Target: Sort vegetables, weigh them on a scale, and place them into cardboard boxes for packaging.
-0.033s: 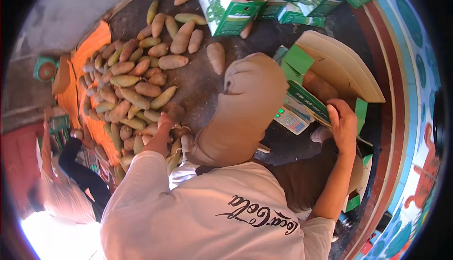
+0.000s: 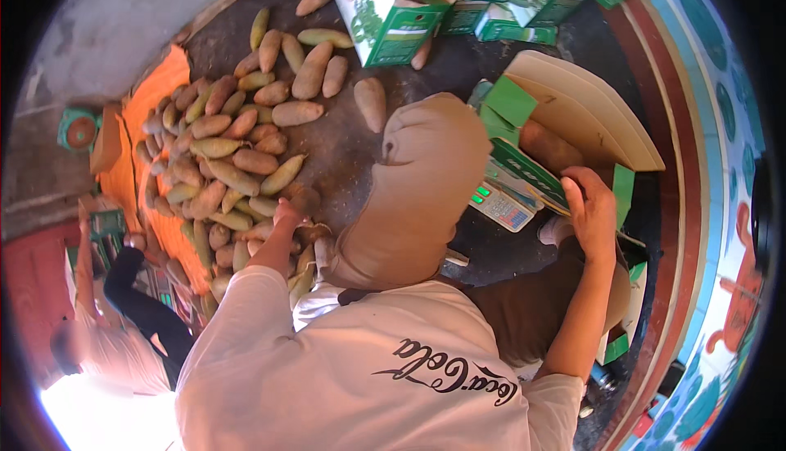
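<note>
A large heap of oblong vegetables, some brown and some yellow-green, lies to my left. At its near right edge my left hand has its fingers round a brown oblong vegetable, which still lies against the heap. On my right stands an open green and white carton with its flaps up. A large brown vegetable lies inside it. My right hand grips the carton's near upper edge with bent fingers. Beside and partly beneath the carton is a scale with lit green digits.
More green and white cartons stand at the far side. A few loose vegetables lie in front of my bent knee. An orange sheet borders the heap. At far left another person works. A painted wall curves along the right.
The whole picture has shifted slightly to the left. My left hand stays at the same vegetable and my right hand at the carton's edge.
</note>
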A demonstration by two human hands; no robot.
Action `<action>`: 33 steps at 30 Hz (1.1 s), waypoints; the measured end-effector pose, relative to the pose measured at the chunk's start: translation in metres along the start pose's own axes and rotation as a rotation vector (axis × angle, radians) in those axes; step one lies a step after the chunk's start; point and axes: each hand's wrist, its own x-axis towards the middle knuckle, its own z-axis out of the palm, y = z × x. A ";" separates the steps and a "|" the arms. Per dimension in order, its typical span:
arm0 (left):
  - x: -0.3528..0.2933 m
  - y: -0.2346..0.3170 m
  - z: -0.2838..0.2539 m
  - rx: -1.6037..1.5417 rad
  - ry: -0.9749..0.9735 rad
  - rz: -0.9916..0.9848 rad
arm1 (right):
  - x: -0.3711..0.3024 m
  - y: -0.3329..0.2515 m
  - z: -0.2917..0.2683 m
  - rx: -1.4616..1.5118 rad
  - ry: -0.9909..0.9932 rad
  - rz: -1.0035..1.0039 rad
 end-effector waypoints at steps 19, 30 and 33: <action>-0.351 0.210 -0.245 -0.686 0.062 1.569 | 0.009 0.012 -0.028 0.907 0.241 0.121; -0.388 0.306 -0.169 -0.588 -0.196 1.756 | -0.005 0.036 -0.046 0.991 0.198 0.277; -0.387 0.295 -0.179 -0.738 -0.056 1.782 | -0.008 0.047 -0.043 0.638 0.281 0.337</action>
